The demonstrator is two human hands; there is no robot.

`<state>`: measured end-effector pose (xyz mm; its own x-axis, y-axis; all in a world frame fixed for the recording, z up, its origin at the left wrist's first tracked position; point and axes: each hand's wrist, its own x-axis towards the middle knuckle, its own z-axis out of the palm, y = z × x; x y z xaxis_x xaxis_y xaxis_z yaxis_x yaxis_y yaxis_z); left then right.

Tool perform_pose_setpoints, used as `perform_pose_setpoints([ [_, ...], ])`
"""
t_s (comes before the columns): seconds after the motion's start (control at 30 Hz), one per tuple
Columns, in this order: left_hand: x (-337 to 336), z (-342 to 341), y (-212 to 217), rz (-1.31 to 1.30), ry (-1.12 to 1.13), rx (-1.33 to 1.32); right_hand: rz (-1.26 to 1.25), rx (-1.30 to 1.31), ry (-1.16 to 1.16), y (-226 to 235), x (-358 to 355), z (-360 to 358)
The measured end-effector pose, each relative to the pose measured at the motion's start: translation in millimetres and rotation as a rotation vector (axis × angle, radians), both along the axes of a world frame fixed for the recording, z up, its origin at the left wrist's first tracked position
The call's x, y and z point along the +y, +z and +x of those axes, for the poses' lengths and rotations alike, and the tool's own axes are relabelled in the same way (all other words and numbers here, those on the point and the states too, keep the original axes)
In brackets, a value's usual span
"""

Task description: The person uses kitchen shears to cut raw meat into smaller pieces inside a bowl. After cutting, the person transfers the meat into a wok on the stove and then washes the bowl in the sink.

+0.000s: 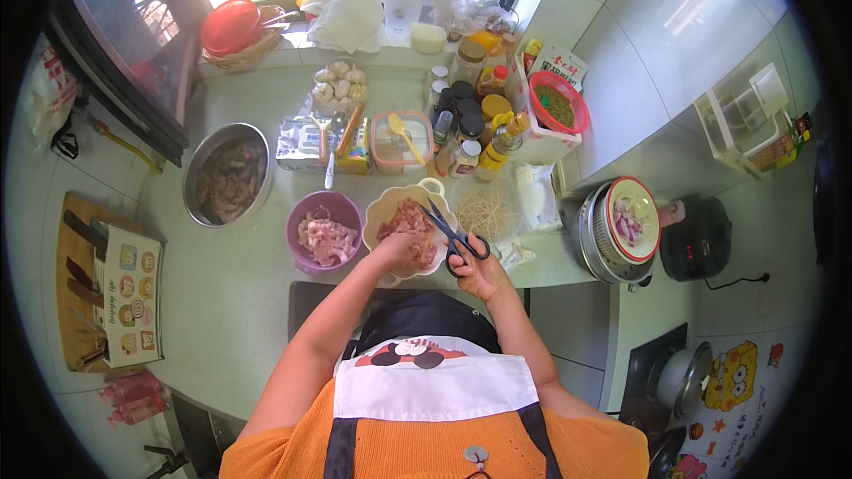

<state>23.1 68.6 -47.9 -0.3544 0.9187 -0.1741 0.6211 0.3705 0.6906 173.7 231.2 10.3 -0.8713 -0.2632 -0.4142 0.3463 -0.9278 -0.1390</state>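
My right hand (479,270) grips a pair of black-handled scissors (455,239), its fingers through the loops. The blades point up and left over the right side of a cream scalloped bowl (376,204) with small handles. Raw pink meat pieces (406,218) lie in that bowl. My left hand (406,251) reaches into it with the fingers closed on some of the meat, the fingertips partly hidden. Just left stands a purple bowl (296,253) holding paler raw meat (328,238). Beyond it, a steel basin (190,179) contains grey shrimp-like pieces, hard to make out.
Right of the cream bowl is a clear dish of pale shreds (484,213). Bottles and jars (470,115), a lidded container (390,155) and garlic (339,87) stand behind. A red-rimmed bowl (652,204) of onion pieces tops stacked pots at right. A knife rack (84,279) stands left.
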Motion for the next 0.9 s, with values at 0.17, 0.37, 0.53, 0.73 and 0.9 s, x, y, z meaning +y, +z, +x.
perform_pose_setpoints([
  [0.17,-1,-18,40,-0.037,0.368,-0.696,-0.005,-0.004,-0.009,0,0,-1],
  [0.37,-6,-34,40,0.171,0.446,-0.861,-0.019,-0.011,-0.013,0,2,-2],
  [0.53,-6,-34,57,0.289,0.643,-1.082,-0.063,0.028,0.016,-7,5,-2],
  [0.73,-6,-38,57,0.377,0.712,-1.349,-0.136,0.061,0.087,5,1,-5],
  [0.9,-4,-32,56,0.465,0.807,-1.238,-0.127,0.051,0.096,11,-8,-9],
])
